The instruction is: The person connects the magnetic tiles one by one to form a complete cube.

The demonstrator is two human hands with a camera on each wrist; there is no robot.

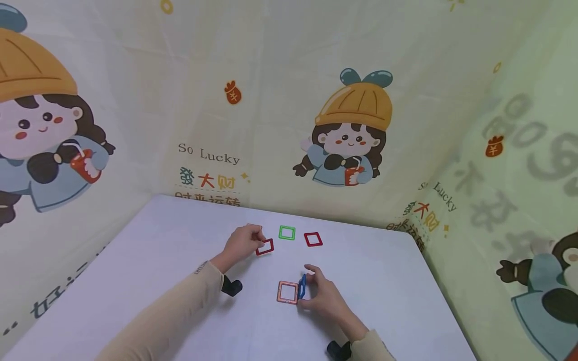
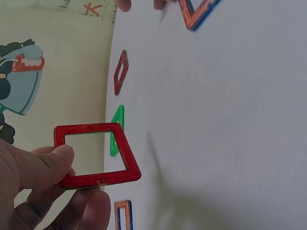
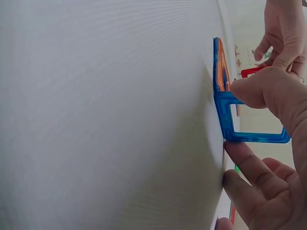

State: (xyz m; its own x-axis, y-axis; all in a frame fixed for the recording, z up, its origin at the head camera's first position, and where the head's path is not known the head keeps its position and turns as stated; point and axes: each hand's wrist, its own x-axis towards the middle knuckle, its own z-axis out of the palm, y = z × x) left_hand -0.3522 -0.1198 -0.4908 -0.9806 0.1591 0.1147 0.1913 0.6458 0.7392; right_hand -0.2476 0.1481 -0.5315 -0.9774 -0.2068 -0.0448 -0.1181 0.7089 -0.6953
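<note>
Red frames (image 2: 108, 179), two (one pinched), one blue frame (image 3: 254, 137), two hands (image 1: 243, 243)

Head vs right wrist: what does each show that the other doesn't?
Head only: the left sleeve and right sleeve, plus whole outlines of the green frame and far red frame.

Right wrist only: the full window of the blue frame, which is nearly edge-on in head, and blue edging along the orange frame.

Both: the right hand holding the blue frame next to the orange frame, and the left hand with the held red frame.
</note>
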